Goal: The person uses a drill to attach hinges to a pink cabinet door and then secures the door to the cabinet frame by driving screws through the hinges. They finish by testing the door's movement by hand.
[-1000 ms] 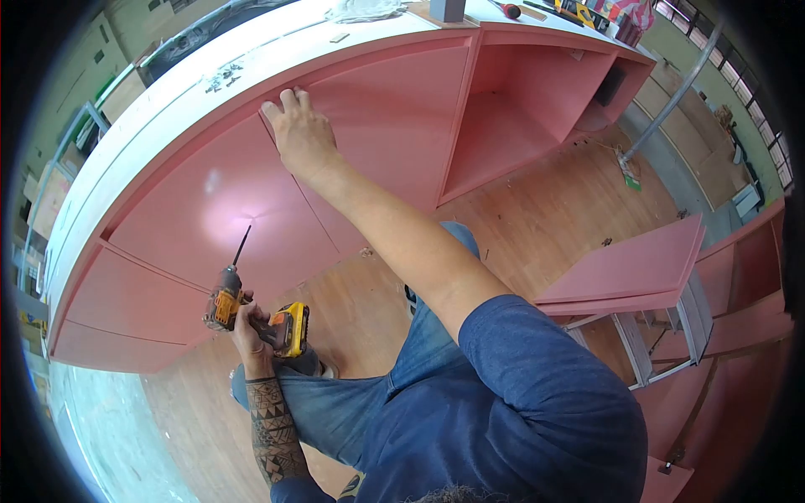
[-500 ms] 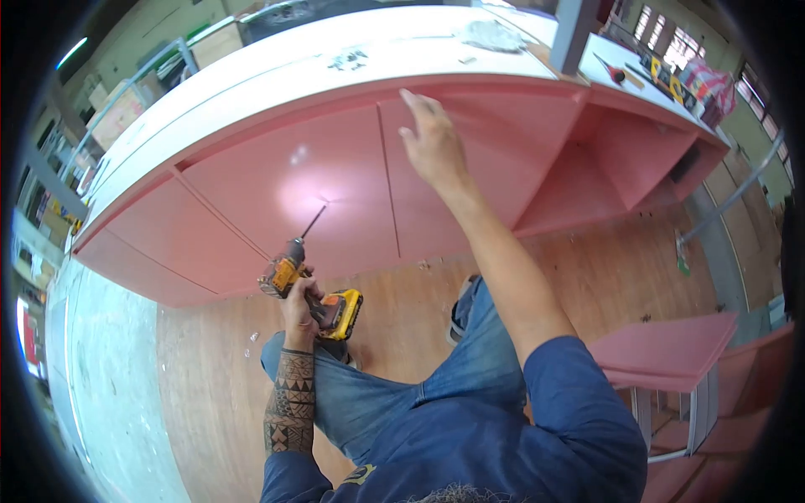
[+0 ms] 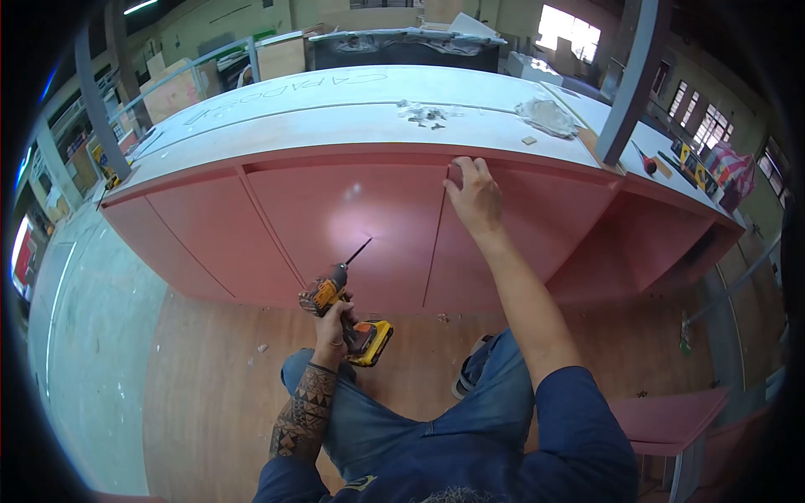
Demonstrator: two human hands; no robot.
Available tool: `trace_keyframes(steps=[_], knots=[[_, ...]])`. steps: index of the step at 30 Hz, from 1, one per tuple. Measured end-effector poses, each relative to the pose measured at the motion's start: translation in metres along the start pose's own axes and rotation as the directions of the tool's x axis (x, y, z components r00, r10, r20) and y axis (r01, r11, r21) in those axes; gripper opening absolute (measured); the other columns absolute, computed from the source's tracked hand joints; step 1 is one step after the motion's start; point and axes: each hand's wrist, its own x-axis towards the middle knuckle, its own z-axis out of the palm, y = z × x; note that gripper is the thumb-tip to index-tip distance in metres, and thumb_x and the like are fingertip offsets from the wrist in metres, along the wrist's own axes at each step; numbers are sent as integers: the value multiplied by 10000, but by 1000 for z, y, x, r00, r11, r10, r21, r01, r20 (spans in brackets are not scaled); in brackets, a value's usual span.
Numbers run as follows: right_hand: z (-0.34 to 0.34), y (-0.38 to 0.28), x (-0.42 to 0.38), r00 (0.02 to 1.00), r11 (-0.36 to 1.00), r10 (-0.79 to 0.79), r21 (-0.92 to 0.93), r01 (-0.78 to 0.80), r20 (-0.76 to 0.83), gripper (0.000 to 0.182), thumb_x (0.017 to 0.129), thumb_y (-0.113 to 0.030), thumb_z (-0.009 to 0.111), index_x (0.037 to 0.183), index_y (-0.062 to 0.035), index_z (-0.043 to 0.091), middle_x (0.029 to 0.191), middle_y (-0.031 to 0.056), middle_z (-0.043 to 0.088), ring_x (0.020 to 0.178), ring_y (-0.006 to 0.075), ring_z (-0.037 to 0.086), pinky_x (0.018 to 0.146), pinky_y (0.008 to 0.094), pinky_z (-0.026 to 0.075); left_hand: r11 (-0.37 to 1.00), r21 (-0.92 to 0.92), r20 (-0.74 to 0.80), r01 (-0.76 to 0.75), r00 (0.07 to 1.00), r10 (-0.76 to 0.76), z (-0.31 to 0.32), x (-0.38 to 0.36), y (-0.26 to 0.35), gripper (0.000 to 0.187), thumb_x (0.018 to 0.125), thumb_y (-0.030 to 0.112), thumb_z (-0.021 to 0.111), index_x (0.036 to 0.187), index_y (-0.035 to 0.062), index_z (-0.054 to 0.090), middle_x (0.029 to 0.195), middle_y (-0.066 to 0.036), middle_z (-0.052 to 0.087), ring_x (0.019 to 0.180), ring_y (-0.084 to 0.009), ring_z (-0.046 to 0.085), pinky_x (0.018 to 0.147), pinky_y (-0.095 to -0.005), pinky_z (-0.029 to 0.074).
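My left hand (image 3: 334, 327) is wrapped round the handle of a yellow and black cordless drill (image 3: 325, 292). Its long thin bit points up at a pink cabinet door (image 3: 386, 272), where the drill's light makes a bright spot. My right hand (image 3: 478, 199) has its fingers hooked at the upper left corner of the neighbouring pink door (image 3: 532, 222), just under the cabinet's top edge, with the thumb low on the near side. A narrow dark gap runs down between the two doors. Both belong to a long pink cabinet with a white top (image 3: 335, 126).
Small metal pieces (image 3: 428, 113) and a clear plastic bag (image 3: 547, 117) lie on the white top. A grey post (image 3: 635, 80) rises at the right, beside a red-handled screwdriver (image 3: 647, 163). An open compartment (image 3: 662, 230) ends the cabinet; a loose pink panel (image 3: 667, 419) sits behind me, right.
My view has tilted up, so everything sits lower and further right. My right hand's fingers, stretched out before, have curled onto the door's top corner. The left hand still holds the drill.
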Motion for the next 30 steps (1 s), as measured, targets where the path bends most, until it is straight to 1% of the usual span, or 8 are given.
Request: trace_keyframes(steps=[1, 3, 9, 24, 25, 26, 27, 30], knots=[[3, 1, 1, 1000, 1000, -10, 6, 10, 3, 407, 863, -206, 819, 1223, -133, 645, 1060, 132, 644, 945, 401, 706, 786, 516, 579, 1000, 17, 4, -13, 1000, 13, -3, 2, -2, 279, 863, 92, 684, 1136, 38, 674, 743, 5, 583, 627, -124, 589, 653, -296, 550], [6, 2, 3, 996, 995, 83, 53, -84, 16, 352, 855, -198, 824, 1151, -140, 642, 1087, 129, 650, 962, 399, 707, 790, 512, 578, 999, -1, -3, -36, 999, 36, -4, 3, -2, 280, 856, 79, 685, 1129, 23, 669, 737, -1, 583, 630, -124, 597, 638, -293, 555], [8, 1, 2, 994, 993, 108, 36, -108, 8, 354, 858, -172, 818, 1159, -134, 633, 1106, 127, 660, 966, 400, 707, 791, 509, 577, 1000, 11, -11, -6, 1000, 6, -1, -2, 2, 268, 851, 77, 686, 1113, 23, 672, 721, -5, 580, 615, -123, 595, 625, -294, 562], [16, 2, -11, 1000, 1000, 6, 29, -6, 3, 433, 876, -170, 807, 1274, -157, 638, 1108, 156, 613, 979, 418, 688, 800, 515, 581, 999, 28, -13, -34, 999, 34, -4, 4, -1, 284, 857, 94, 705, 1131, 26, 671, 737, 4, 587, 614, -123, 592, 619, -289, 549], [17, 3, -12, 1000, 1000, 16, 24, -17, 14, 433, 876, -170, 807, 1274, -157, 638, 1108, 156, 613, 979, 418, 688, 800, 515, 581, 999, 0, -11, -38, 999, 38, -7, 8, -4, 273, 849, 64, 709, 1119, 36, 679, 808, -4, 626, 627, -117, 605, 602, -285, 556], [21, 5, -10, 999, 999, -21, 30, 22, -42, 422, 876, -170, 808, 1263, -163, 641, 1108, 160, 614, 975, 423, 684, 793, 519, 580, 999, -26, -10, -33, 999, 33, -11, 10, -9, 268, 841, 34, 714, 1107, 47, 687, 878, -11, 666, 641, -111, 618, 586, -281, 563], [24, 8, -10, 994, 998, -52, 32, 56, -93, 411, 875, -171, 808, 1252, -169, 644, 1108, 165, 614, 970, 429, 681, 786, 524, 579, 1000, -18, -15, -3, 1000, 2, -14, 11, -10, 268, 841, 34, 714, 1107, 47, 687, 878, -11, 666, 641, -111, 618, 586, -281, 563], [31, 12, -8, 994, 996, -38, 75, 46, -100, 368, 873, -170, 806, 1205, -166, 646, 1072, 169, 627, 966, 440, 679, 776, 537, 570, 1000, -26, 11, -13, 1000, 13, -15, 11, -12, 246, 866, 59, 705, 1111, 46, 686, 834, 6, 634, 646, -99, 604, 594, -270, 546]])
